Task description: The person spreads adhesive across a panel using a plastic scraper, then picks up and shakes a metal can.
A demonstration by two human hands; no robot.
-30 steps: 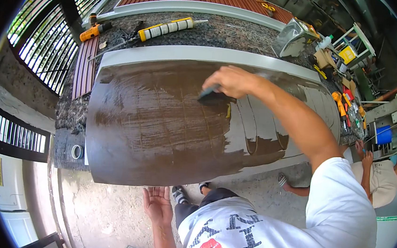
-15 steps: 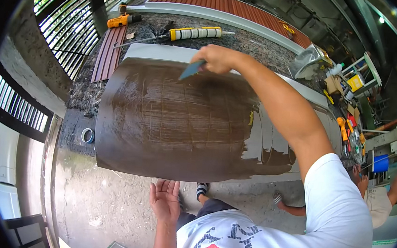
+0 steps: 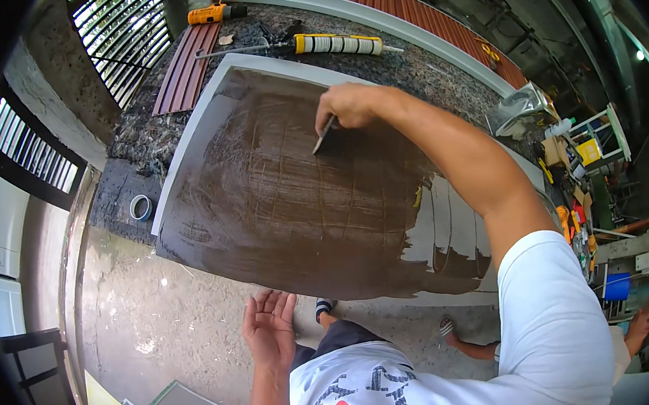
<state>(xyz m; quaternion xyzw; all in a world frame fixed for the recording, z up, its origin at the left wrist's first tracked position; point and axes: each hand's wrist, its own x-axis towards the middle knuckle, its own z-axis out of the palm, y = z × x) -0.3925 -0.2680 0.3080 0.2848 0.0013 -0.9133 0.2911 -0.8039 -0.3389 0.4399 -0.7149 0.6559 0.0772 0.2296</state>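
Over streaky brown-coated panel (image 3: pixel 299 223), right hand (image 3: pixel 352 106) grips thin scraper (image 3: pixel 323 137); left hand (image 3: pixel 270 330) palm-up, unfurled.

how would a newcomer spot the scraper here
Find the big grey panel mostly smeared brown. Over its far half, the person's right hand grips the scraper, blade down. It is thin and flat, unlike the orange drill and yellow-and-white caulking gun lying beyond.

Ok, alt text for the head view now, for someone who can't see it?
The right hand holds a scraper, edge down, at a panel mostly spread with brown coating, partly bare toward the right. The left hand is open, palm up, by the panel's near edge. Beyond lie a drill and a caulking gun.
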